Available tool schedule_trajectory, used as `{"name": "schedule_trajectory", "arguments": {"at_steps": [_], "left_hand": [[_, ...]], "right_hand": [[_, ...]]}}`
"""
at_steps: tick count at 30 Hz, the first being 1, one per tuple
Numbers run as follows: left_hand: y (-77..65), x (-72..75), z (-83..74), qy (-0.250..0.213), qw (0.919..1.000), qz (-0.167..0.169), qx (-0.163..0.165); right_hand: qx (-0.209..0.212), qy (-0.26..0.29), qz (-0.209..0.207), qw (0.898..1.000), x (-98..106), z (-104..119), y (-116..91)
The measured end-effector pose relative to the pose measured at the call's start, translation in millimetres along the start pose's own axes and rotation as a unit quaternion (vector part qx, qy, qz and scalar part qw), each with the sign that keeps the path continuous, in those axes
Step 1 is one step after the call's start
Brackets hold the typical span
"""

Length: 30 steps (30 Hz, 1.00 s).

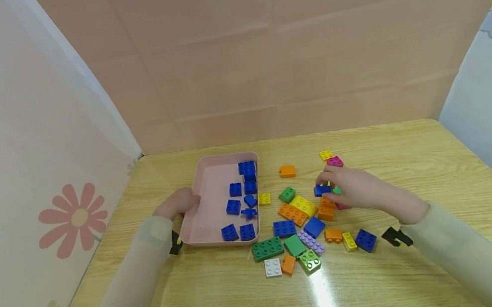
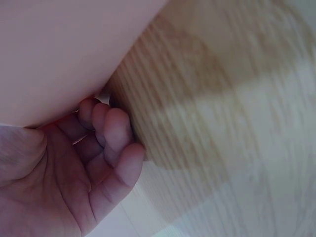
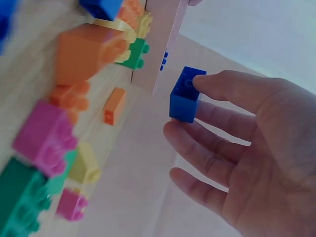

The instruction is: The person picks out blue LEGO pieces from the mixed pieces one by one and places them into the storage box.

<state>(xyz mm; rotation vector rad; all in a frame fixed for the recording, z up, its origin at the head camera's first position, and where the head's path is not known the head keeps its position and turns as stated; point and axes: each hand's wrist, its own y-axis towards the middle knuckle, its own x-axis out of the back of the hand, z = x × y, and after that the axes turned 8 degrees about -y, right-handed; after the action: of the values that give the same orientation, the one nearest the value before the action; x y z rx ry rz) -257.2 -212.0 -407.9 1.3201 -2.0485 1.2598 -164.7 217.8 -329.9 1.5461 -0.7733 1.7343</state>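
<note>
My right hand (image 1: 358, 189) pinches a blue brick (image 3: 182, 106) between thumb and fingers, above the loose bricks right of the tray. In the right wrist view the brick's hollow side faces the thumb. My left hand (image 1: 178, 203) grips the left side of a pink tray (image 1: 207, 197), thumb over the rim. Its fingers (image 2: 118, 131) curl beside the tray's outer wall in the left wrist view. Several blue bricks (image 1: 235, 189) lie inside the tray, mostly along its right side, with a small blue propeller-shaped piece (image 1: 249, 213) among them.
Mixed bricks lie right of the tray: a dark green brick (image 1: 268, 248), an orange brick (image 1: 287, 171), a purple brick (image 1: 311, 241), a white brick (image 1: 273, 267). Loose blue bricks include one near the right sleeve (image 1: 365, 240). A draped wall (image 1: 278, 70) stands behind the table.
</note>
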Motion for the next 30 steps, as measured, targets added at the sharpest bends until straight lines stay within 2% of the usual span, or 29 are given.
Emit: {"name": "schedule_trajectory", "arguments": {"at_steps": [4,12,21,30], "left_hand": [[-1.3,0.7,-0.2,-0.004,1.0000,0.001,0.002],[-0.1,-0.5,0.3,-0.003,1.0000,0.001,0.002],[-1.4,-0.9,-3.2,-0.002,1.0000,0.002,0.005],[-3.8,-1.3,-3.2,-0.014,0.9999,0.000,0.004]], "right_hand": [[0.012,0.000,0.003,1.000,3.0,9.2,23.0],[0.065,-0.026,-0.010,0.998,6.2,30.6,68.5],[0.100,-0.055,0.024,0.993,2.6,63.6,112.8],[0.125,-0.034,0.063,0.990,-19.7,106.6,146.3]]}}
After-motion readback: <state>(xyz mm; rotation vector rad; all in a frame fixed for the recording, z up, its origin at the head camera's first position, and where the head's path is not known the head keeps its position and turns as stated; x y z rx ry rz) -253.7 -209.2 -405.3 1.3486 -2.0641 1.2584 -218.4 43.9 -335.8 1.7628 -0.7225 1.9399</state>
